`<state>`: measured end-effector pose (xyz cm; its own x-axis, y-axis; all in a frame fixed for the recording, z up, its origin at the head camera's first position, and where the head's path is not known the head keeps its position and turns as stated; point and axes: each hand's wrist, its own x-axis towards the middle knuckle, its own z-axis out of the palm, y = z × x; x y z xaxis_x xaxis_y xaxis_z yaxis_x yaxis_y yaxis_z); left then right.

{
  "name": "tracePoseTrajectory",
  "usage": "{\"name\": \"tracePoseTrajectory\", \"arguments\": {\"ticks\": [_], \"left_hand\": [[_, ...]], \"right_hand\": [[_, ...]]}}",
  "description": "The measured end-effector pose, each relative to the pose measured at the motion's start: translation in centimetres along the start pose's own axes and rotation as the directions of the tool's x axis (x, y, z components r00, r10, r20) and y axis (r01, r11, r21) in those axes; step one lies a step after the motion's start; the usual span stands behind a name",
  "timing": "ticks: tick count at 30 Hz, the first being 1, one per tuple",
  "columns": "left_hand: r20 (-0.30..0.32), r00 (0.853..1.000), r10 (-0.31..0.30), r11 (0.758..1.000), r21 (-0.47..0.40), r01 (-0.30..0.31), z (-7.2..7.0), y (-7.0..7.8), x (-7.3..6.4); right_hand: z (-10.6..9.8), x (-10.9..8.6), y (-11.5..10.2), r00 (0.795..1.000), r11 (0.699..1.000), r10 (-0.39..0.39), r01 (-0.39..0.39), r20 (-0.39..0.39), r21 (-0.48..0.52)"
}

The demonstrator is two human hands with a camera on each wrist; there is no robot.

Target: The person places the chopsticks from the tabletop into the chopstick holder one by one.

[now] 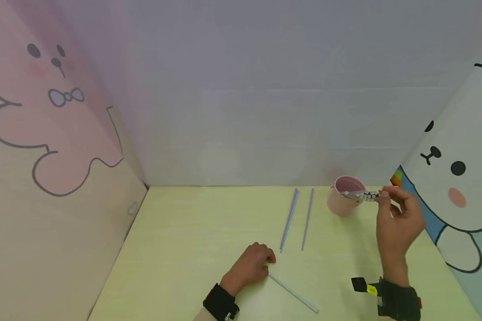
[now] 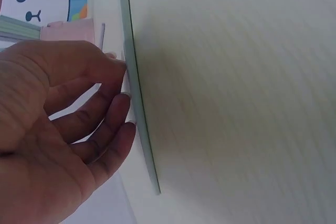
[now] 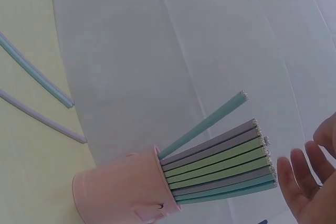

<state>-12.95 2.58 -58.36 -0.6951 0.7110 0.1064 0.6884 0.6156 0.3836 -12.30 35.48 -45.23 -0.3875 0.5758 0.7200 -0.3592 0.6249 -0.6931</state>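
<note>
In the head view my left hand [image 1: 251, 265] is low over the table with loosely bent fingers. A thin pale stick [image 1: 293, 292] lies beside its thumb. The left wrist view shows the fingertips along the edge of this pale green stick [image 2: 137, 93], not wrapped round it. My right hand [image 1: 401, 216] is raised by a pink bucket [image 1: 342, 203]. A bundle of pastel sticks [image 3: 223, 163] leans out of the bucket, in green, purple and teal. The right wrist view shows a small gap between the fingertips [image 3: 286, 174] and the stick ends.
Two purplish sticks lie close together [image 1: 289, 220] left of the bucket, and a single purple stick [image 1: 307, 219] lies nearer to it. A pale wall [image 1: 241, 111] stands behind the table [image 1: 193, 232]. Side panels with cartoon animals [image 1: 64, 129] flank it.
</note>
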Motion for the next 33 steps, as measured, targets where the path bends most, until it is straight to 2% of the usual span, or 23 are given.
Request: {"name": "tracePoseTrajectory", "arguments": {"ticks": [6,12,21,29,33], "left_hand": [[0.051,0.997,0.06,0.998,0.021,-0.061,-0.3,0.7,0.0],[0.105,0.989,0.1,0.991,0.077,-0.108,-0.4,1.2,-0.2],[0.02,0.991,0.133,0.966,0.221,-0.134,-0.3,1.4,-0.1],[0.027,0.995,0.099,0.956,0.273,-0.103,-0.5,1.2,-0.3],[0.03,0.995,0.092,0.958,0.27,-0.097,-0.8,1.0,-0.6]], "right_hand": [[0.0,-0.3,-0.3,0.998,0.996,0.031,-0.027,-0.047,0.085],[0.1,-0.2,-1.7,0.999,0.997,0.02,-0.017,-0.045,0.07],[-0.1,-0.2,-1.5,0.999,0.995,0.028,-0.024,-0.041,0.098],[-0.6,-0.4,-1.0,0.998,0.998,-0.045,0.043,0.042,0.048],[-0.7,-0.7,-1.1,0.998,0.999,-0.035,0.033,0.051,0.043]]}}
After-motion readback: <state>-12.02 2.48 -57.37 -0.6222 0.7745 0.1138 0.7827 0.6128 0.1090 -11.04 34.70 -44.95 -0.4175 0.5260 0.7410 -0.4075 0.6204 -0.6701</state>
